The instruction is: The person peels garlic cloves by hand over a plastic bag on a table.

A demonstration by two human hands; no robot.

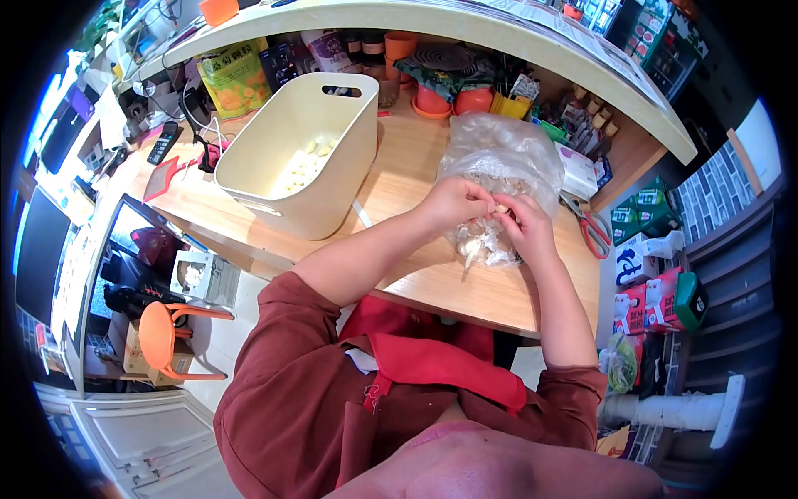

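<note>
Both hands meet over a clear plastic bag on the wooden desk. My left hand is closed, thumb and fingertips pinching a small pale garlic clove. From the other side, my right hand grips the same clove with its fingertips. Papery whitish skins lie on the bag just below the hands, and the bag's contents are blurred by the plastic. A cream plastic bin stands to the left, with several peeled pale cloves on its bottom.
Red-handled scissors lie right of the bag, near a white box. Behind stand a yellow-green pouch and orange pots under a raised counter. A red dustpan-like item and black handset lie left. An orange stool stands below.
</note>
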